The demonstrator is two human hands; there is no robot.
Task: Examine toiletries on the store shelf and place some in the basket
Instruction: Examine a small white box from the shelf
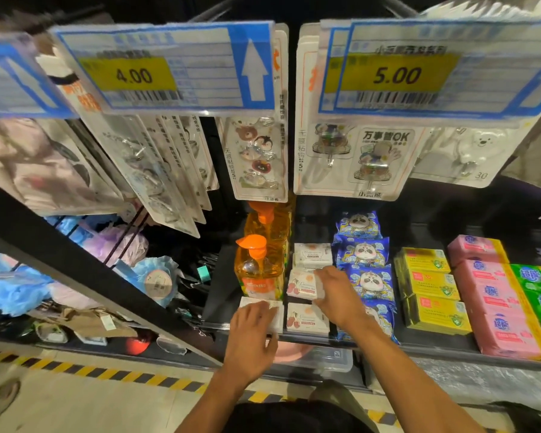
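Left hand (256, 326) and right hand (336, 290) reach onto a shelf (434, 345), between orange pump bottles (258, 270) and blue panda packs (364, 276), under hanging hook cards (256, 157). Left fingers curl over a white box (275, 307) at the shelf's front edge. Right fingers pinch the middle soap box (300, 285), forearms stretched forward.

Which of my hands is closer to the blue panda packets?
Right. The right hand grips a white cherry-print box just beside the blue panda packets; the left hand holds a white box farther left, before the orange pump bottle.
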